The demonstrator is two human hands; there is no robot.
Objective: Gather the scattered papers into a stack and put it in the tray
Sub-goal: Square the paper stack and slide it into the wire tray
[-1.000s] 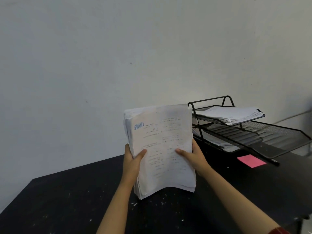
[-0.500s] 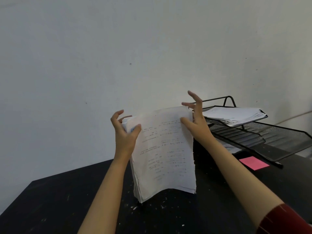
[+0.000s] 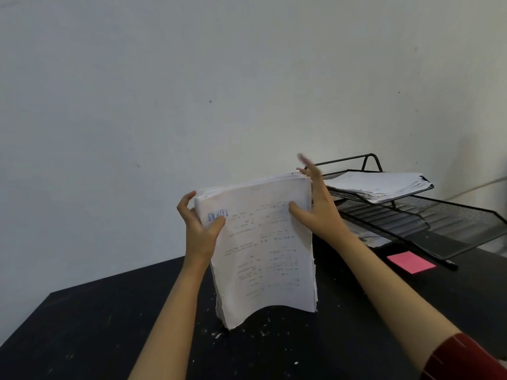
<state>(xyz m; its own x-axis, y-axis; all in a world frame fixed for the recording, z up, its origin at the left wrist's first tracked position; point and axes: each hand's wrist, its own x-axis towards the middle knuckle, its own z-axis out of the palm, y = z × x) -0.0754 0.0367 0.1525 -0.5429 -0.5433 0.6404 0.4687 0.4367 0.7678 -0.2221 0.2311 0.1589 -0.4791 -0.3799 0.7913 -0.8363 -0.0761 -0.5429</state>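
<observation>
**Stack held on edge**

On the near black surface [image 3: 82, 338], the paper stack [image 3: 260, 248] stands upright on its bottom edge, long axis vertical, printed face toward the camera. The left hand [image 3: 199, 226] has its grip closed round the upper left corner. The right hand [image 3: 315, 207] steadies the upper right edge, thumb on the face, fingers spread. Farther right lie a pink note [image 3: 410, 261] and the wire tray [image 3: 439, 215], holding other papers [image 3: 384, 185].
</observation>
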